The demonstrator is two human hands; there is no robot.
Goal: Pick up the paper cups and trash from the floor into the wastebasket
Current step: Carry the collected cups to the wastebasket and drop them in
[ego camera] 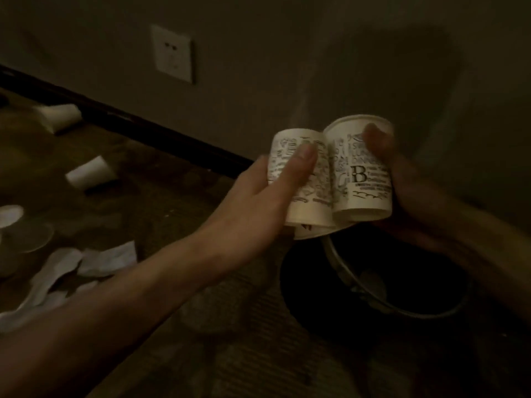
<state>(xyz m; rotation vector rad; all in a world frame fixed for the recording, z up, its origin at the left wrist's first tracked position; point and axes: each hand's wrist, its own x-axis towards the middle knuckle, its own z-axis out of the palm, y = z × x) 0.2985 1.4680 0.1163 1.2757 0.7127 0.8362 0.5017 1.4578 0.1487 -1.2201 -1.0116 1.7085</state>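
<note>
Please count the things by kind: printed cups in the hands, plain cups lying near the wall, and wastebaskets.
Printed white paper cups: 2, left cup, right cup.
Plain white paper cups on their sides by the wall: 2, far cup, near cup.
Dark round wastebasket: 1.
Total: 5.
Dim shapes at the left edge not counted.

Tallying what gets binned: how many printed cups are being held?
2: left cup in the left hand, right cup in the right hand, above the wastebasket; a pale edge beneath may be a third.
</note>
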